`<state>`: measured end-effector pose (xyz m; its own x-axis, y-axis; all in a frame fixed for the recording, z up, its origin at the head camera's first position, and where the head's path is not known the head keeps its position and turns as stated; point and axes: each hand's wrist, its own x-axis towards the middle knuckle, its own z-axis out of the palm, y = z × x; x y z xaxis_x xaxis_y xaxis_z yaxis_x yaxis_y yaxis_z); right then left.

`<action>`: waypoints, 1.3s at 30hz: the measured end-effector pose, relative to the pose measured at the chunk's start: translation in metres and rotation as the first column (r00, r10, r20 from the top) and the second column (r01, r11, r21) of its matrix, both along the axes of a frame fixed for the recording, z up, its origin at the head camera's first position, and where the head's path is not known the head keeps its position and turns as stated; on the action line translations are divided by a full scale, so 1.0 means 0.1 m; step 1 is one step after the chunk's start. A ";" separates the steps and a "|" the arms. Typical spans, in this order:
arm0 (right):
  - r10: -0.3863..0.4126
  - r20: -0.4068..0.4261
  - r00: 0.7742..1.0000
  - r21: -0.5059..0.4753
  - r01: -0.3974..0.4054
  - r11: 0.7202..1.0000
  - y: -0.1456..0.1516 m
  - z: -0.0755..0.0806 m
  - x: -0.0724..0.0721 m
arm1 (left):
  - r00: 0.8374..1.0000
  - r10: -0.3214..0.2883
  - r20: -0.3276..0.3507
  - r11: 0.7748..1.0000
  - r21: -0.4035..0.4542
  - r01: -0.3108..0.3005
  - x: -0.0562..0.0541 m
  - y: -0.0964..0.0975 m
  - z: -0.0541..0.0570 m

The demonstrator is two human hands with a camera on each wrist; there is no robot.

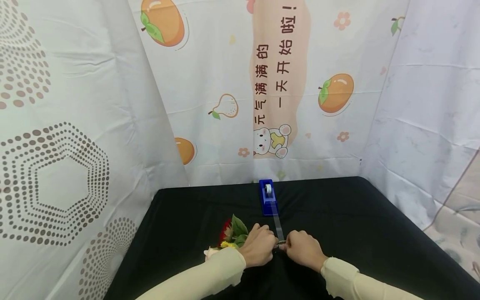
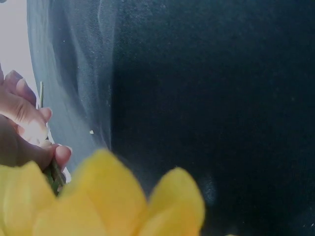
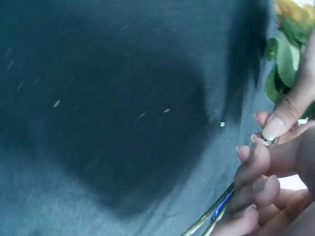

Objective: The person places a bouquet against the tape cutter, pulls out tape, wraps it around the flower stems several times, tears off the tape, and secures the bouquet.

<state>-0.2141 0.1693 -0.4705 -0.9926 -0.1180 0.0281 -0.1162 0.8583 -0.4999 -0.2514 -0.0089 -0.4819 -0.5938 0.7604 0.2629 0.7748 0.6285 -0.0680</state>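
Grips a bunch of flower stems [image 1: 280,243] in both hands, above the near part of a black-covered bench [image 1: 345,216]. Curls the left hand [image 1: 258,245] closed round the stems just below the blooms, pinching with thumb and fingers. Curls the right hand [image 1: 305,249] closed as well, farther down the stems, just beside the left, with only a short stretch of stem showing between the two. Shows, in the right wrist view, stems running on past the fingers of the right hand.

Has the blooms out to the left of the left hand: a red flower [image 1: 226,233], a yellow flower [image 1: 227,244], a pale flower [image 1: 210,252] and green leaves [image 1: 238,229]. Has a blue tape dispenser [image 1: 268,200] straight ahead, well apart from both hands, with a clear tape strip [image 1: 278,227] stretching from there down to the stems between the hands. Cannot tell how closely wrapped. Wears pale yellow sleeves [image 1: 210,271]. Faces a fruit-printed curtain [image 1: 217,141] behind the bench.
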 end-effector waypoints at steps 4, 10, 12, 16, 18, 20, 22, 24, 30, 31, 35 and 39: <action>0.024 -0.095 0.995 0.084 -0.016 0.996 -0.01 -0.06 0.00 | 1.000 0.003 -0.022 1.000 -0.007 -0.003 0.01 0.00 0.02; -0.007 -0.227 0.974 0.084 0.026 0.996 0.04 -0.11 -0.06 | 0.996 -0.001 -0.088 1.000 -0.028 -0.001 -0.01 0.02 0.12; -0.025 -0.239 0.971 0.046 0.037 0.998 0.07 -0.10 -0.07 | 0.996 0.007 -0.084 0.999 -0.038 -0.010 -0.03 0.03 0.16; -0.032 -0.253 0.967 0.000 0.033 0.999 0.10 -0.09 -0.10 | 0.998 0.013 -0.063 0.998 -0.055 -0.017 -0.03 0.03 0.18; -0.004 -0.266 0.964 0.012 0.007 1.000 0.11 -0.10 -0.11 | 0.998 0.014 -0.058 0.998 -0.067 -0.017 -0.02 0.03 0.17; 0.037 -0.279 0.960 0.042 -0.026 0.999 0.13 -0.11 -0.12 | 0.999 0.015 -0.050 0.997 -0.079 -0.019 -0.02 0.03 0.16; 0.083 -0.304 0.949 0.077 -0.063 0.995 0.16 -0.12 -0.12 | 0.999 0.018 -0.033 0.996 -0.083 -0.021 -0.02 0.04 0.15; 0.118 -0.329 0.937 0.103 -0.088 0.991 0.18 -0.13 -0.13 | 1.000 0.023 0.002 0.997 -0.074 -0.023 -0.03 0.05 0.14; 0.158 -0.396 0.904 0.141 -0.110 0.984 0.23 -0.13 -0.14 | 0.983 0.025 0.180 0.999 0.015 -0.028 -0.12 0.07 0.18; 0.163 -0.403 0.901 0.143 -0.113 0.983 0.23 -0.13 -0.14 | 0.976 0.029 0.215 0.999 0.034 -0.038 -0.14 0.08 0.19; 0.205 -0.433 0.878 0.182 -0.138 0.974 0.22 -0.13 -0.13 | 0.917 0.083 0.390 0.991 0.069 -0.119 -0.16 0.10 0.24; 0.249 -0.441 0.862 0.227 -0.161 0.961 0.21 -0.15 -0.11 | 0.840 0.144 0.524 0.979 0.046 -0.196 -0.17 0.10 0.29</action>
